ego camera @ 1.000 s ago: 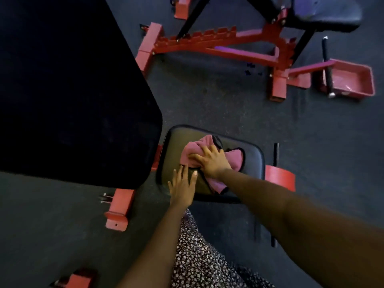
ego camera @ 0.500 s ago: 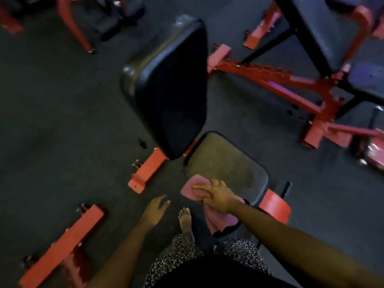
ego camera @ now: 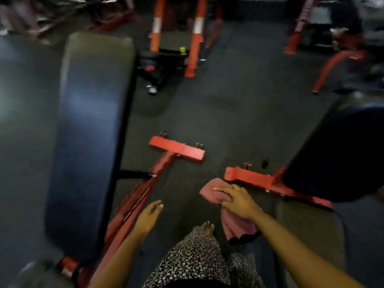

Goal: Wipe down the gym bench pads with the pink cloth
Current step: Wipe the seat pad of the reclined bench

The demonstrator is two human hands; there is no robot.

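This is a gym. A long black padded bench stands on the left on a red metal frame. Another black pad sits on the right, on its own red metal base. The floor is dark grey rubber matting. Farther back stand two orange-red posts with white bands and more red metal machines, though these look blurry.

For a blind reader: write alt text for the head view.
A right hand grips a pink cloth between a long black bench pad at left and a second pad at right. The left hand is open and empty. Blurred picture.
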